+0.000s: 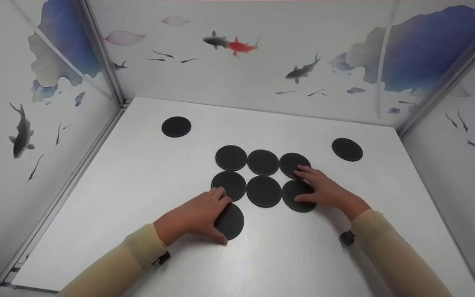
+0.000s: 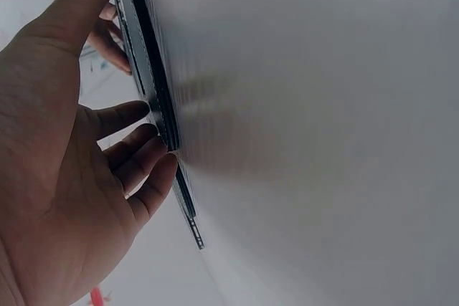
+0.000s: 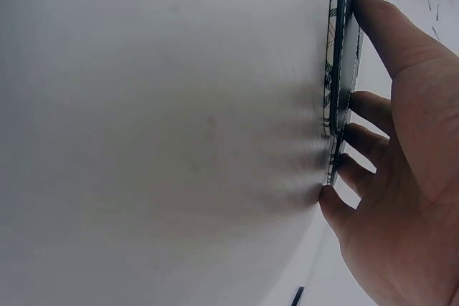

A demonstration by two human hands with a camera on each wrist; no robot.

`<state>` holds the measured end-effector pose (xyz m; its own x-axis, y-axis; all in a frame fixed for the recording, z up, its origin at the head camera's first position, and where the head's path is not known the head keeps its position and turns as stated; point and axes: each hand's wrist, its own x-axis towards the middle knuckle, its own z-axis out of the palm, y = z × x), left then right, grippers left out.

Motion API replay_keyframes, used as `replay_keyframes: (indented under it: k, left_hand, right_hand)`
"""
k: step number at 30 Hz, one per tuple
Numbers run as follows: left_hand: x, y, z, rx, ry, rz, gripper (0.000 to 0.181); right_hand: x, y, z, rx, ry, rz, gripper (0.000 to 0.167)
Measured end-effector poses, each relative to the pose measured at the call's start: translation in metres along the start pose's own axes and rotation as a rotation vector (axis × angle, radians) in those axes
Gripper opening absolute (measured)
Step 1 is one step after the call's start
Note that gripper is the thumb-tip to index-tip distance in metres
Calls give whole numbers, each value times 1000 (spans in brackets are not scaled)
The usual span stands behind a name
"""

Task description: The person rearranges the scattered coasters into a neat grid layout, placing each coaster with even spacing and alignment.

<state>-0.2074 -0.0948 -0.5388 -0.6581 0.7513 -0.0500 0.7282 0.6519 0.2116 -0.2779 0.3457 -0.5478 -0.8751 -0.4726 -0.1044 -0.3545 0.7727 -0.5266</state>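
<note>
Several round black coasters lie flat on the white table, some in two touching rows of three. My left hand grips the front-left coaster across its edges, thumb at the near rim and fingers at the far side. Those fingertips also reach the row's left coaster. With spread fingers my right hand rests over the right end: fingertips on the back-right coaster, thumb on the coaster in front of it. Stitched rims show in the right wrist view, where the palm partly faces the camera.
One loose coaster lies at the back left, another at the back right. White panels printed with fish and lotus leaves enclose the table at the back and both sides.
</note>
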Motion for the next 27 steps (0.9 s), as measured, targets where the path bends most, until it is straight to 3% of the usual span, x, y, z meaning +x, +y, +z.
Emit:
replay_keyframes:
  k: [6, 13, 19, 27]
  left_hand:
    - [0, -5, -7, -68, 9, -2, 99]
    - [1, -23, -23, -169, 99, -34, 80]
    - [3, -57, -32, -267, 175, -107, 70]
    - [2, -112, -47, -306, 296, -226, 61]
  right_hand:
    - [1, 2, 0, 1, 0, 4, 96]
    - [0, 2, 0, -4, -3, 10, 97]
    - [-1, 1, -2, 0, -1, 4, 96]
    - [-1, -3, -1, 16, 5, -14, 95]
